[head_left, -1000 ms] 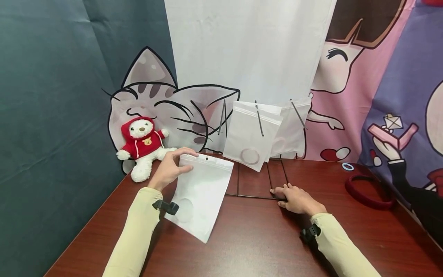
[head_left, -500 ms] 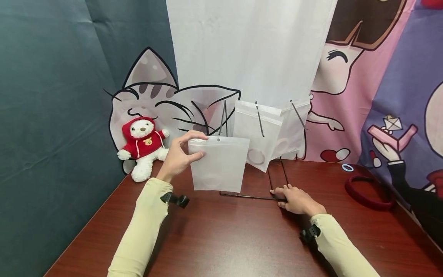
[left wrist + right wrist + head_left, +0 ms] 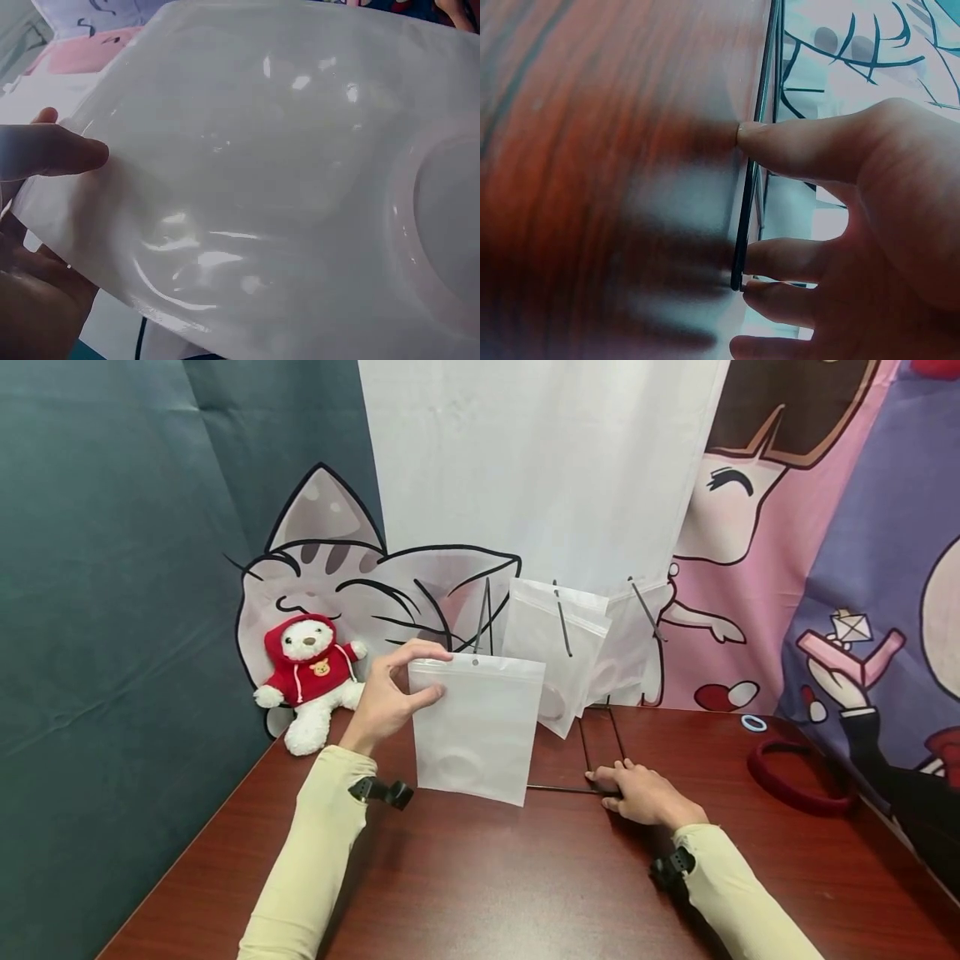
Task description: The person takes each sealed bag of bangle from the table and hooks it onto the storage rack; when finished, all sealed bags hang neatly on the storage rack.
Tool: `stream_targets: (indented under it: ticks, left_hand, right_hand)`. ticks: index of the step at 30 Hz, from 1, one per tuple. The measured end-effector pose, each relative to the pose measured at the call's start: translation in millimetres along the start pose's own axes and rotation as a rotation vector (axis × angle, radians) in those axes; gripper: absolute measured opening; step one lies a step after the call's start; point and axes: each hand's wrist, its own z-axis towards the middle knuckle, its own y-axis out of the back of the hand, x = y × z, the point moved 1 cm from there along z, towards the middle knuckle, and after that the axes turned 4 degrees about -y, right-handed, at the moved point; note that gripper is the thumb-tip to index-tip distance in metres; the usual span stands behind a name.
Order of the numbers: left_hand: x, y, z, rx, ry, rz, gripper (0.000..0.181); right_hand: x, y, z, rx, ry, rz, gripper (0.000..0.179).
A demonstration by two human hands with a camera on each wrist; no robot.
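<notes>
My left hand pinches the upper left corner of a white zip-lock bag. A pale ring shape shows through the bag in the left wrist view. The bag's top hole lies at the front tip of the left hook of a black wire display rack; whether the tip is inside it, I cannot tell. My right hand rests on the front right corner of the rack's base, its thumb and fingers spread over the wire. Part of the base is hidden behind the bag.
Zip-lock bags hang on the middle hook, and another bag on the right hook. A dark red hairband and a light blue ring lie at right. A plush bear sits at the back left.
My left hand has moved up and to the right, bringing the bag from the table's left side to the left hook. The bag now hangs more upright. The right hand has stayed put.
</notes>
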Motion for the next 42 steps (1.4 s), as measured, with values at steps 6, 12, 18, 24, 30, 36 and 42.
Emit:
stream_targets:
  ticks: [6, 12, 18, 24, 30, 36, 42]
  left_hand:
    - [2.7, -2.1, 9.0, -0.017, -0.012, -0.024, 0.041]
    - [9.6, -3.5, 17.1, -0.035, 0.034, -0.013, 0.045]
    - [3.1, -5.6, 30.5, -0.027, 0.085, 0.011, 0.045]
    - [33.3, -5.1, 53.5, -0.041, 0.101, 0.07, 0.052]
    - [56.8, -5.3, 73.1, -0.033, 0.114, 0.216, 0.062]
    - [71.6, -4.5, 89.2, -0.058, 0.161, 0.289, 0.066]
    - [73.6, -3.3, 95.1, -0.062, 0.188, 0.3, 0.06]
  right_hand:
    - [0, 0, -0.8, 0.001, -0.014, 0.004, 0.044]
    - [1, -1, -1.4, 0.001, -0.005, 0.004, 0.044]
    - [0, 0, -1.1, -0.001, -0.01, 0.001, 0.044]
    - [0, 0, -1.1, -0.002, -0.01, 0.005, 0.044]
    - [0, -2, -1.4, -0.004, -0.004, 0.02, 0.045]
    - [0, -3, -2.0, -0.004, -0.007, 0.028, 0.045]
    - [1, -2, -1.7, -0.012, -0.01, 0.016, 0.045]
